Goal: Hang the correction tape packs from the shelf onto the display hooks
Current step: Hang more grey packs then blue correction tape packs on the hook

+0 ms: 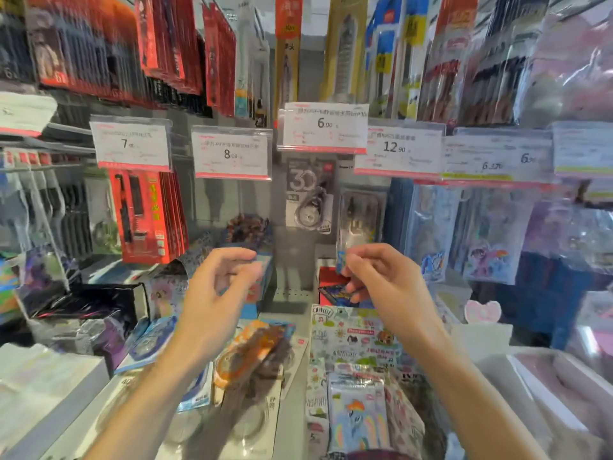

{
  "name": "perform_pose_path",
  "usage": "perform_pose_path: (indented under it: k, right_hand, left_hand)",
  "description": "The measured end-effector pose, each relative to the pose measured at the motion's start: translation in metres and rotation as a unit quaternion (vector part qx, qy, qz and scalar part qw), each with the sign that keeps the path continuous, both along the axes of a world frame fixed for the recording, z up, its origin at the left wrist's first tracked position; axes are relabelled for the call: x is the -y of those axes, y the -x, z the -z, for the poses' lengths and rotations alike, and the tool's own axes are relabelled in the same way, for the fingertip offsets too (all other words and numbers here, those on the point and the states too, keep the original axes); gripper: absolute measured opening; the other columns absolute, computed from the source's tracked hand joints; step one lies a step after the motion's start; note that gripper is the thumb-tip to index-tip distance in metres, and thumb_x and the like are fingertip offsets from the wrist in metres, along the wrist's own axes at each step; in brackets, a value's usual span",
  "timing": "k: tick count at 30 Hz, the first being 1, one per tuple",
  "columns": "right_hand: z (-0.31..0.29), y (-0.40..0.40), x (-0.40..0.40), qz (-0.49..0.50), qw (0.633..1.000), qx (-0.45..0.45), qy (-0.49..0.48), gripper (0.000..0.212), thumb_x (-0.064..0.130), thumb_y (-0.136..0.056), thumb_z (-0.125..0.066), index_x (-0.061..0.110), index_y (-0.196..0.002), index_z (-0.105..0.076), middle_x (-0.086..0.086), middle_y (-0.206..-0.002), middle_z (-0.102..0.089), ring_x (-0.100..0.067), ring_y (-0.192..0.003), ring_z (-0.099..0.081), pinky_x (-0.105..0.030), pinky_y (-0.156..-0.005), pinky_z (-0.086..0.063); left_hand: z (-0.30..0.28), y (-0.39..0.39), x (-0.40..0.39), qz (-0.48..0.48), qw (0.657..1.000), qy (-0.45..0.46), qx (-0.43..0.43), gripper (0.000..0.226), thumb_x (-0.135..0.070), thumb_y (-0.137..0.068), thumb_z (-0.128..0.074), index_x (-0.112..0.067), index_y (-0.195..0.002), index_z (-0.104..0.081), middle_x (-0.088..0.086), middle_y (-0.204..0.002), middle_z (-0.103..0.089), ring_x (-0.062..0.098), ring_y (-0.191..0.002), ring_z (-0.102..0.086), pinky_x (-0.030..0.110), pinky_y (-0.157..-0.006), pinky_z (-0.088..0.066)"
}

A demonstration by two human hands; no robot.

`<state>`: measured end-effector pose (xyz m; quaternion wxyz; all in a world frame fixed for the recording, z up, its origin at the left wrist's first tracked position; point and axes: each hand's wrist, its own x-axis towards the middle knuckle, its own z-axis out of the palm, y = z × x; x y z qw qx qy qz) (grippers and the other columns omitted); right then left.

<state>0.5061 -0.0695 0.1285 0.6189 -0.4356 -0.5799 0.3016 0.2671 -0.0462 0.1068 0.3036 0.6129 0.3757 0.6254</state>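
Both hands up front, empty: left hand (220, 287) loosely curled, right hand (381, 280) same; correction tape packs (252, 356) on shelf (292, 426) below left hand.

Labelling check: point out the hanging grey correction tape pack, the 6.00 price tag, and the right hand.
grey correction tape pack (310, 197), head view, card front
6.00 price tag (324, 126), head view, tag face
right hand (381, 277), head view, back of hand

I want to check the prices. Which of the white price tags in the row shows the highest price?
The price tag reading 12.90, just right of the centre tag. The other readable tags show lower prices: 7, 8.00 and 6.00.
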Motion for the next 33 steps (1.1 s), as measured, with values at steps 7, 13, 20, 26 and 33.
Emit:
perform_pose_path:
  k: [7, 13, 20, 26, 33]
  right_hand:
    - [0.029, 0.028, 0.025, -0.04, 0.999, -0.019, 0.021, 0.006, 0.016, -0.1, -0.068, 0.015, -0.103, -0.074, 0.0, -0.081, -0.078, -0.012, -0.066, -0.07, -0.021, -0.059, -0.057]
    - [0.044, 0.067, 0.021, -0.03, 0.999, -0.003, 0.035, 0.007, 0.015, -0.099, -0.069, 0.02, -0.098, -0.074, 0.001, -0.079, -0.077, -0.012, -0.067, -0.07, -0.021, -0.059, -0.057]
    - [0.051, 0.149, -0.011, 0.0, 0.998, 0.01, 0.057, 0.007, 0.014, -0.098, -0.07, 0.018, -0.094, -0.073, 0.0, -0.074, -0.076, -0.009, -0.06, -0.068, -0.02, -0.055, -0.054]
    - [0.069, 0.221, -0.046, 0.037, 0.993, 0.048, 0.104, 0.004, 0.016, -0.097, -0.071, 0.014, -0.099, -0.074, -0.012, -0.084, -0.078, -0.014, -0.064, -0.067, -0.029, -0.062, -0.057]
    - [0.108, 0.262, -0.099, 0.045, 0.969, 0.161, 0.184, 0.003, 0.017, -0.099, -0.068, 0.019, -0.097, -0.069, -0.007, -0.082, -0.072, -0.02, -0.07, -0.068, -0.045, -0.071, -0.058]
  left_hand:
    - [0.038, 0.042, 0.028, -0.032, 0.998, 0.031, 0.05, 0.012, -0.011, -0.097, -0.065, -0.021, -0.103, -0.071, -0.001, -0.088, -0.078, 0.012, -0.083, -0.074, 0.025, -0.07, -0.062]
    - [0.064, 0.092, 0.023, -0.035, 0.997, 0.041, 0.063, 0.017, -0.023, -0.092, -0.067, -0.016, -0.108, -0.069, -0.004, -0.089, -0.081, 0.008, -0.079, -0.075, 0.032, -0.076, -0.06]
    - [0.077, 0.176, -0.019, 0.004, 0.995, 0.062, 0.074, 0.014, -0.01, -0.096, -0.066, -0.013, -0.109, -0.069, 0.008, -0.09, -0.078, 0.012, -0.078, -0.072, 0.019, -0.068, -0.057]
    - [0.081, 0.241, -0.052, 0.034, 0.996, 0.077, 0.022, 0.022, -0.007, -0.097, -0.067, -0.028, -0.101, -0.069, 0.001, -0.082, -0.077, 0.012, -0.07, -0.071, 0.021, -0.066, -0.058]
    - [0.095, 0.279, -0.072, 0.042, 0.992, 0.116, -0.032, 0.019, -0.007, -0.097, -0.066, -0.024, -0.105, -0.068, -0.001, -0.081, -0.077, 0.015, -0.072, -0.071, 0.023, -0.071, -0.058]
